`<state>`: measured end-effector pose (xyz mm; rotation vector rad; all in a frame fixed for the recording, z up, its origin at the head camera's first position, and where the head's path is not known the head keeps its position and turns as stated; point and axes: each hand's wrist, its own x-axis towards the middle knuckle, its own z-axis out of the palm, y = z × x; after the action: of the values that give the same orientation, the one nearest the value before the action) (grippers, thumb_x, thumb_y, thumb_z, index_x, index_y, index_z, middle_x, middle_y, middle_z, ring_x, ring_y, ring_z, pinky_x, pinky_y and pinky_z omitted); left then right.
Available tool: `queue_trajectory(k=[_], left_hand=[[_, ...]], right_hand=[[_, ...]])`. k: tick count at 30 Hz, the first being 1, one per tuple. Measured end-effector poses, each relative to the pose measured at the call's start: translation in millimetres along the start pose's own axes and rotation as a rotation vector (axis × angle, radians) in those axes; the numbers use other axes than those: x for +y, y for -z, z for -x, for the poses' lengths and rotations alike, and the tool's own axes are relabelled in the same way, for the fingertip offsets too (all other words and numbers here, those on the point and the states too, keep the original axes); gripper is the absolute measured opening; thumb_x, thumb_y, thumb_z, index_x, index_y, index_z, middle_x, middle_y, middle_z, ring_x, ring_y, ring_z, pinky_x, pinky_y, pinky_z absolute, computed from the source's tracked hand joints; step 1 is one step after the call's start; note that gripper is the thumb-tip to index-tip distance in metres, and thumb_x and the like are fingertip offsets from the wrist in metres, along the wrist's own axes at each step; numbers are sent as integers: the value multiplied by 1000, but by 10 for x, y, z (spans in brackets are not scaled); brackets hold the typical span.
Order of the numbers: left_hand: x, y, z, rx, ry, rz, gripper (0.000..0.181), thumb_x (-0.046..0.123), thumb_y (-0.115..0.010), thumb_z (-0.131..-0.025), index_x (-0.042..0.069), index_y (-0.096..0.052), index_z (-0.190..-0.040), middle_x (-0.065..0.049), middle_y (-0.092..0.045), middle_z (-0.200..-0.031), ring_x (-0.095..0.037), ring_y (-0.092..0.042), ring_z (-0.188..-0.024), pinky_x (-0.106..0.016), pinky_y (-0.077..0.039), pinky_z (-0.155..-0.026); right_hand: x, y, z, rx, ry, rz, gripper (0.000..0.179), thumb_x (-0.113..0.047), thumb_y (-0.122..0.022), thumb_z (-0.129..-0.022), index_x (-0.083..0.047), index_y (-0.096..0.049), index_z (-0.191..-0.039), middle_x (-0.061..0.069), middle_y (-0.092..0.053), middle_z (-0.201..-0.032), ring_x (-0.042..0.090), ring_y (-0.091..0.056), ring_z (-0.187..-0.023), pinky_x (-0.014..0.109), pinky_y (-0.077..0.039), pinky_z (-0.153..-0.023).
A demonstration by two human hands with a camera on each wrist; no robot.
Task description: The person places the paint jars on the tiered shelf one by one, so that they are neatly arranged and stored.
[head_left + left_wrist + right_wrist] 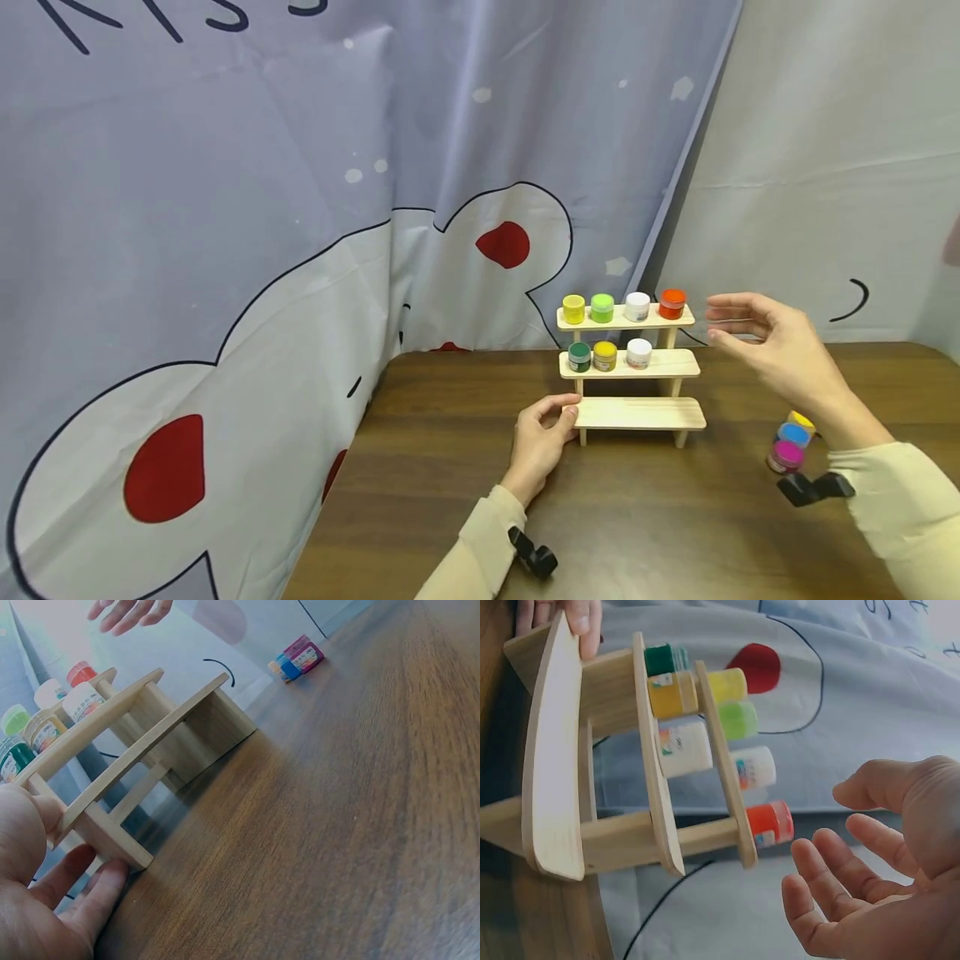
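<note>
A three-step wooden rack (637, 412) stands on the table. My left hand (542, 437) holds the left end of its lowest step, thumb on top and fingers below at the leg. Paint jars line the top step: yellow (573, 309), light green (602, 307), white (637, 306) and red (672, 304). On the middle step are a dark green jar (579, 357), a golden yellow jar (605, 356) and a white jar (639, 353). My right hand (780, 346) is in the air right of the red jar, fingers spread and holding nothing.
Magenta (787, 456), blue (793, 434) and yellow (802, 421) jars stand close together on the brown wooden table (420, 500), below the right forearm. A printed curtain (315, 292) hangs behind the table and along its left side.
</note>
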<state>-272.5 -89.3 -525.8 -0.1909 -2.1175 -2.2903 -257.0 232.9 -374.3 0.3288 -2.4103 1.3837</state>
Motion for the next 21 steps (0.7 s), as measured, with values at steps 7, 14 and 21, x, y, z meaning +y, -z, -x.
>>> queue_trajectory(k=[7, 14, 21], left_hand=[[-8, 7, 0, -9, -2, 16, 19, 6, -75, -107, 4, -83, -124, -11, -76, -124, -16, -75, -98, -39, -69, -90], [-22, 6, 4, -19, 0, 26, 20, 6, -75, -107, 2, -82, -125, -12, -75, -126, -17, -76, -99, -39, -68, -91], [-27, 10, 0, -17, 0, 16, 19, 7, -75, -107, 5, -83, -125, -12, -75, -128, -18, -77, -101, -41, -68, -92]], right_hand=[[64, 231, 95, 38, -30, -5, 45, -14, -79, -106, -8, -65, -148, -31, -71, -121, -13, -69, -107, 5, -54, -84], [233, 526, 241, 104, -100, 45, 48, -24, -78, -107, -15, -63, -153, -36, -69, -119, -21, -66, -103, 2, -52, -81], [565, 708, 460, 194, -145, -12, 54, -19, -77, -108, -20, -59, -160, -37, -67, -122, -22, -65, -102, 0, -51, -82]])
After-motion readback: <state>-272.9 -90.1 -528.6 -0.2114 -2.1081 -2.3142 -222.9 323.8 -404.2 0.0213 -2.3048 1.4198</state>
